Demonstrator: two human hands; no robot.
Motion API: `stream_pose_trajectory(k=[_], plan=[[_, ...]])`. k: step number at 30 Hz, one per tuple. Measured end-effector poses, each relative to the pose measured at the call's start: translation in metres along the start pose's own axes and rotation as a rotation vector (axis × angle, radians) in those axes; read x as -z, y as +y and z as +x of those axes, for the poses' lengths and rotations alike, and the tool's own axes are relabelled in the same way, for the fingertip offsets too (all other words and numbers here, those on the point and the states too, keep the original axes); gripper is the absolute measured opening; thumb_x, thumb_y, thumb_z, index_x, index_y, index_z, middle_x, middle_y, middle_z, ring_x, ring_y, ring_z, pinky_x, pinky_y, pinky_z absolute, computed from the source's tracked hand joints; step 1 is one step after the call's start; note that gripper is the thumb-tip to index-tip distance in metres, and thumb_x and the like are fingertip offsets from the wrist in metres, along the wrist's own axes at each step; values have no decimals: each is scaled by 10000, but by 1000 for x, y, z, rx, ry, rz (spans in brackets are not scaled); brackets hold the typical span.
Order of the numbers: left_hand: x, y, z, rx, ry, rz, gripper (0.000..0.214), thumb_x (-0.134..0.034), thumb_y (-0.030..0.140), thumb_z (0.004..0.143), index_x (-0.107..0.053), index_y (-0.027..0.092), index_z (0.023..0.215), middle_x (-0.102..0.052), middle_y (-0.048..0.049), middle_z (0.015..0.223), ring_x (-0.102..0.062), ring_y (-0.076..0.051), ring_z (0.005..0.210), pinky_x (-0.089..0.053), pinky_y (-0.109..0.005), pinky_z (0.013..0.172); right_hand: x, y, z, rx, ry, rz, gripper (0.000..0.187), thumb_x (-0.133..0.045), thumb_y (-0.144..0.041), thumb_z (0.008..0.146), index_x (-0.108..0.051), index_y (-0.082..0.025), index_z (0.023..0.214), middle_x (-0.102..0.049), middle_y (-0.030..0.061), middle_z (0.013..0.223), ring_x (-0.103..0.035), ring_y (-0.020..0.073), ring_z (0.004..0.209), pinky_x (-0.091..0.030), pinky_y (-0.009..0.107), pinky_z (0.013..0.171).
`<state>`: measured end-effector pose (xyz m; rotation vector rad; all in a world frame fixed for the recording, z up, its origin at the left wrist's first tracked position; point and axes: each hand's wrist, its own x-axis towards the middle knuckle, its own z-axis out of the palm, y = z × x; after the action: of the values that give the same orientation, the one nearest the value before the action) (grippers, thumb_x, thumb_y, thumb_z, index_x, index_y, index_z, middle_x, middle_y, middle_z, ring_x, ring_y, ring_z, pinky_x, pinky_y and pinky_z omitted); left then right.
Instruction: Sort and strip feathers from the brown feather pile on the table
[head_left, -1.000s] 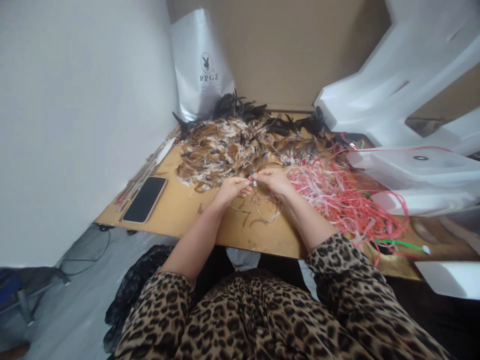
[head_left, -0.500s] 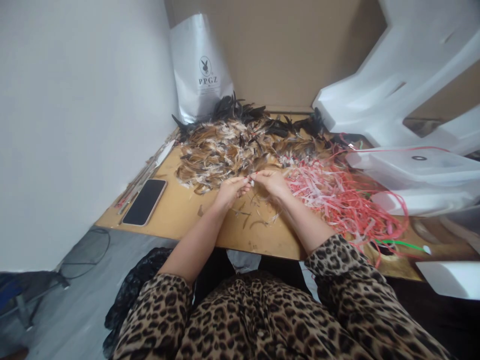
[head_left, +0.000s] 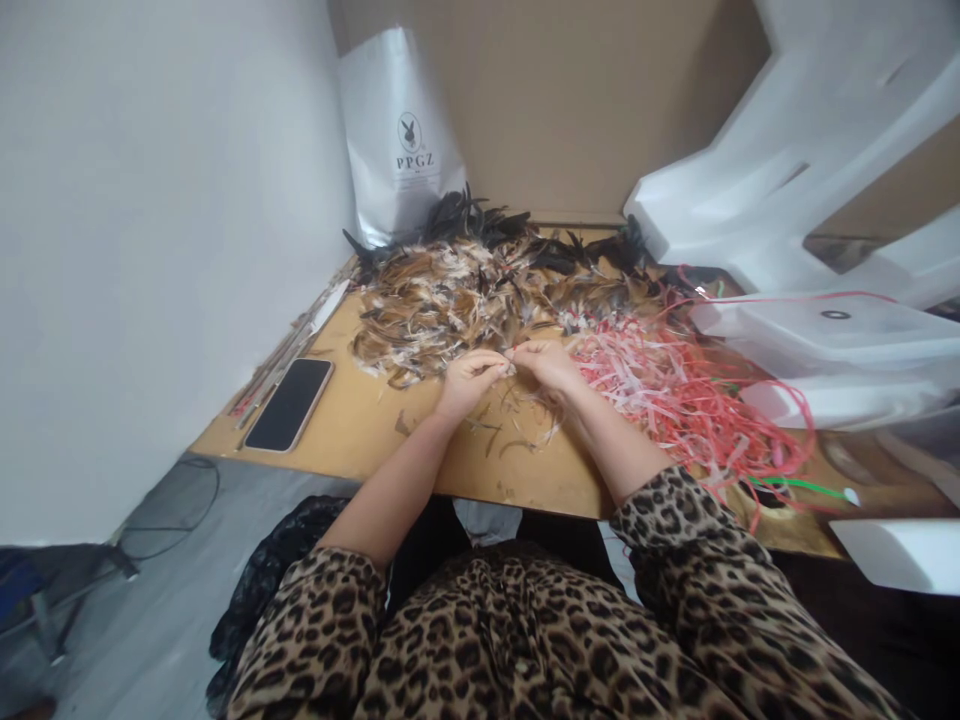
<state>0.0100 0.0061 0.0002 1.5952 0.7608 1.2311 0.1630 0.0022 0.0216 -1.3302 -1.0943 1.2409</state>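
Observation:
My left hand and my right hand meet fingertip to fingertip above the wooden table. Both are closed in a pinch. A tiny whitish bit shows at the fingertips, too small to name. Just beyond the hands spreads a heap of brown and cream feathers, with black feathers along its back. Beside my right hand lies a tangle of red and pink ribbon strips. A few loose thin feathers are on the table below the hands.
A phone with a dark screen lies at the left. Behind the feathers stands a silver-white bag. White machine-like parts and a white tray take up the right side. A black plastic bag lies below the table edge.
My left hand has shifted slightly right and its fingers have turned closer to the right hand's fingertips. The right hand stays nearly in place. Feathers and ribbons look unchanged.

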Motion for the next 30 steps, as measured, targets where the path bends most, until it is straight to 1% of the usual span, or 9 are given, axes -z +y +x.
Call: stream_pose_trajectory(k=[6, 12, 15, 18, 20, 22, 25, 28, 30], plan=[[-1, 8, -1, 180, -77, -132, 244, -622, 338, 724, -673, 119, 818, -683, -76, 794, -605, -100, 582, -456, -203, 496, 3, 4, 3, -34, -35, 66, 266, -762, -351, 466, -642, -136, 566, -615, -12, 517, -489, 72, 499, -381, 226, 581], [2, 8, 2, 308, -108, -173, 290, -642, 386, 691, -612, 110, 775, -678, -68, 727, -582, -85, 513, -449, -194, 481, 9, 1, 2, -120, -217, 158, 300, -785, -362, 461, -618, -138, 568, -648, 10, 573, -571, 94, 569, -440, 234, 642], [3, 6, 3, 341, -110, -137, 284, -647, 383, 683, -593, 112, 747, -649, -41, 628, -560, -77, 483, -440, -189, 475, 15, -6, 0, -90, -214, 33, 300, -782, -360, 481, -616, -136, 592, -646, 14, 577, -582, 106, 577, -445, 232, 616], [2, 4, 3, 361, -94, -108, 274, -657, 373, 673, -582, 113, 721, -621, -23, 566, -540, -73, 457, -430, -189, 462, 19, -12, -2, -10, -167, -219, 266, -767, -335, 517, -607, -130, 572, -587, -17, 497, -472, 61, 459, -368, 197, 486], [2, 1, 3, 374, -66, -99, 270, -675, 358, 655, -583, 113, 721, -622, -20, 571, -542, -74, 456, -435, -193, 463, 19, -14, -4, 9, -157, -334, 238, -752, -317, 546, -603, -132, 570, -552, -32, 460, -404, 45, 414, -318, 190, 436], [1, -2, 3, 404, -31, -102, 268, -693, 340, 636, -587, 113, 731, -629, -21, 586, -555, -79, 469, -452, -201, 480, 18, -15, -5, -8, -190, -358, 203, -733, -297, 576, -610, -136, 586, -570, -22, 480, -428, 53, 425, -334, 190, 441], [1, -6, 4, 464, 8, -133, 262, -707, 319, 626, -588, 110, 730, -635, -26, 593, -580, -87, 501, -476, -211, 520, 15, -14, -6, -44, -265, -309, 174, -704, -287, 612, -622, -134, 612, -628, 16, 566, -507, 74, 488, -392, 194, 488], [1, -9, 5, 508, 36, -195, 248, -713, 292, 625, -588, 103, 727, -647, -37, 622, -605, -92, 543, -487, -209, 553, 14, -9, -4, -73, -292, -294, 196, -678, -313, 631, -624, -125, 643, -632, 28, 573, -499, 70, 475, -378, 189, 476], [2, -10, 6, 531, 60, -232, 229, -712, 266, 630, -586, 100, 725, -650, -38, 630, -610, -88, 551, -488, -200, 561, 12, -3, -3, -54, -294, -327, 207, -650, -324, 647, -622, -121, 667, -630, 25, 575, -477, 65, 459, -356, 188, 464]])
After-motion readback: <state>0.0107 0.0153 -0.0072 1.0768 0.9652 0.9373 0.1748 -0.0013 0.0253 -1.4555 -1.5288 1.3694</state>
